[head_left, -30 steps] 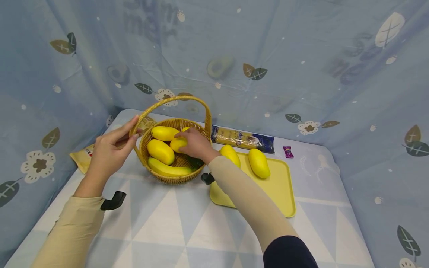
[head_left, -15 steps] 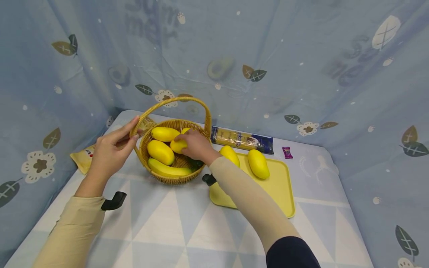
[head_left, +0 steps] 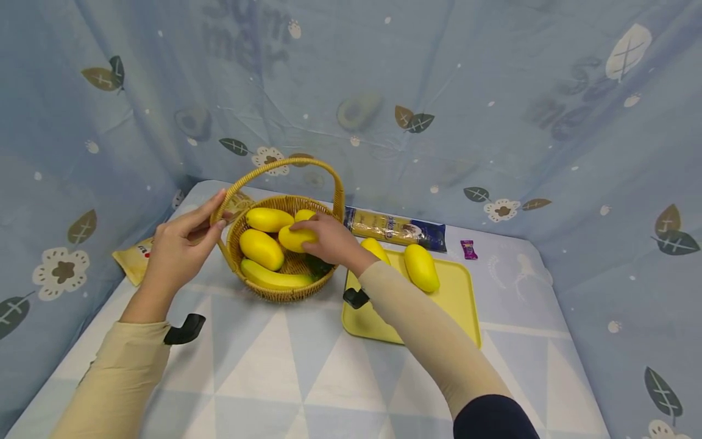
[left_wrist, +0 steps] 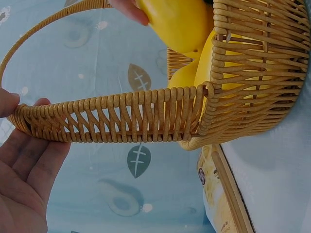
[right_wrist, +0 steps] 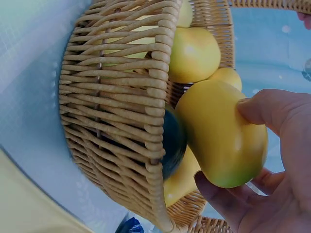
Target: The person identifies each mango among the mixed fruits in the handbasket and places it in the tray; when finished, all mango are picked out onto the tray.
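Note:
A wicker basket point(head_left: 285, 296) with a tall arched handle stands on the table, holding several yellow mangoes point(head_left: 262, 249), a banana point(head_left: 274, 278) and a dark green rounded fruit or vegetable point(right_wrist: 173, 145), partly hidden. My left hand point(head_left: 180, 245) pinches the left side of the handle between thumb and fingers, as the left wrist view also shows. Inside the basket's right side, my right hand point(head_left: 333, 241) grips a mango point(right_wrist: 221, 131), thumb on one side and fingers on the other. That mango sits above the other fruit, its lower part overlapping the dark green one in the right wrist view.
Right of the basket lies a yellow tray point(head_left: 439, 311) with two mangoes point(head_left: 421, 268) on it, one partly behind my right arm. Behind it is a long pasta packet point(head_left: 392, 228), with a small purple wrapped candy point(head_left: 469, 249) farther right. A yellow bag point(head_left: 133, 261) lies left.
My right hand and the gripped mango have shifted slightly right, showing more of the mango behind. The left hand keeps its hold on the handle.

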A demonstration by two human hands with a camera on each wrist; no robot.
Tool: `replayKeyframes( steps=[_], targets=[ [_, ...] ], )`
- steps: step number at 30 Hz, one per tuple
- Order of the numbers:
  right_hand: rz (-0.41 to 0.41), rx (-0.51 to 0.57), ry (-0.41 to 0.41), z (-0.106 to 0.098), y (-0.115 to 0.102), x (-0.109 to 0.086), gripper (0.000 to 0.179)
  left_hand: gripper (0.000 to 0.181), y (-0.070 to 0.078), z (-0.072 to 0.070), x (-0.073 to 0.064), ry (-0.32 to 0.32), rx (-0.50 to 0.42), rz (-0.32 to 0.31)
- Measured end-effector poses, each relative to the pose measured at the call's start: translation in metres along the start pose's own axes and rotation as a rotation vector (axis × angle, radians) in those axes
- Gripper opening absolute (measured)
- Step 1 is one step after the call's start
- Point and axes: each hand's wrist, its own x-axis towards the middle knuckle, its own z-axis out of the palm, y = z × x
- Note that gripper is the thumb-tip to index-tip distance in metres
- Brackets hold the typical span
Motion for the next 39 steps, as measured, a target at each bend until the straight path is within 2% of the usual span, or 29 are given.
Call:
replayKeyframes(
  steps=[12, 17, 32, 39],
  targets=[
    [0.004, 0.221, 0.059, -0.011, 0.009, -0.026, 0.039, 0.067, 0.002, 0.001, 0.001, 0.001, -0.006, 0.006],
    [0.033, 0.269, 0.104, -0.011, 0.017, -0.042, 0.039, 0.068, 0.002, 0.001, 0.001, 0.001, -0.012, 0.007],
    [0.12, 0.358, 0.254, -0.015, 0.043, -0.108, 0.04, 0.066, 0.0, 0.001, 0.0, 0.004, -0.014, 0.02],
    [0.186, 0.395, 0.342, -0.02, 0.067, -0.142, 0.04, 0.067, 0.0, 0.001, -0.001, 0.002, -0.031, 0.016]
  ],
)
